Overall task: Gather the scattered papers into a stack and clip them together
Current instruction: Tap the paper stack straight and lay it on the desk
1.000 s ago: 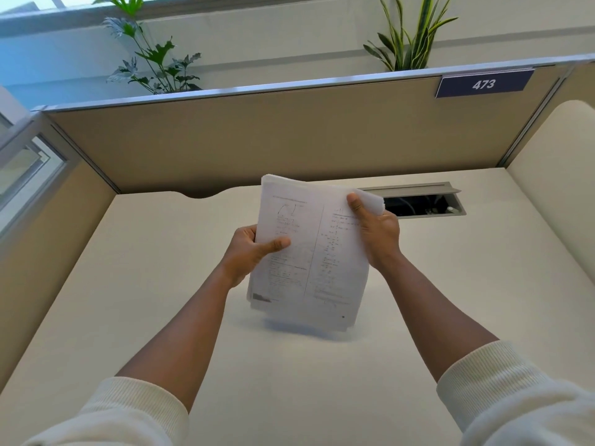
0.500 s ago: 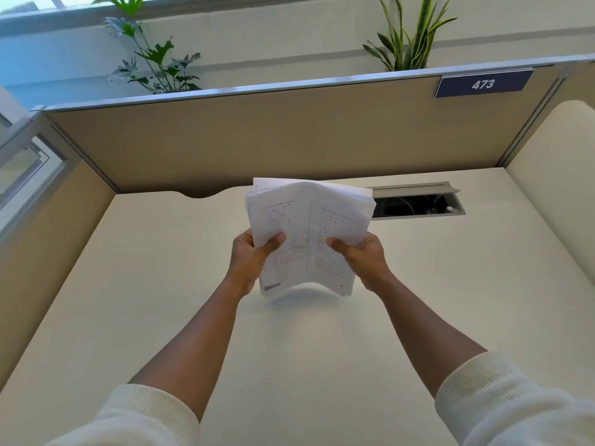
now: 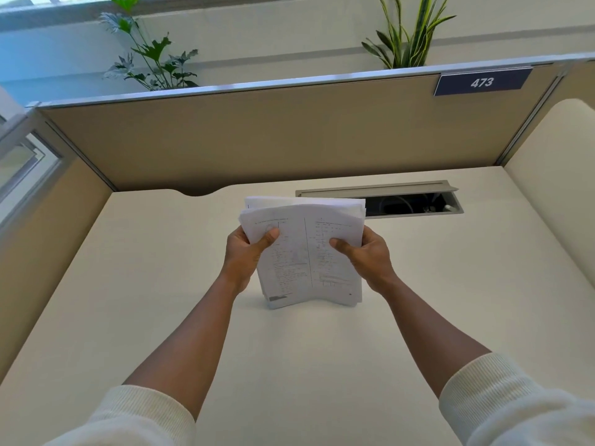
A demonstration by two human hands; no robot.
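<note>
A stack of white printed papers stands upright on its lower edge on the cream desk, bowed slightly towards me. My left hand grips the stack's left side, thumb across the front sheet. My right hand grips the right side the same way. The top edges of the sheets are uneven, with some back sheets showing above the front one. No clip is in view.
An open cable tray is recessed in the desk just behind and right of the papers. Tan partition walls close off the back and left. A curved cream panel stands at right. Plants rise behind the partition.
The stack came down from mid-air until its lower edge met the desk. Both hands shifted from the upper sides to lower grips, thumbs on the front sheet.
</note>
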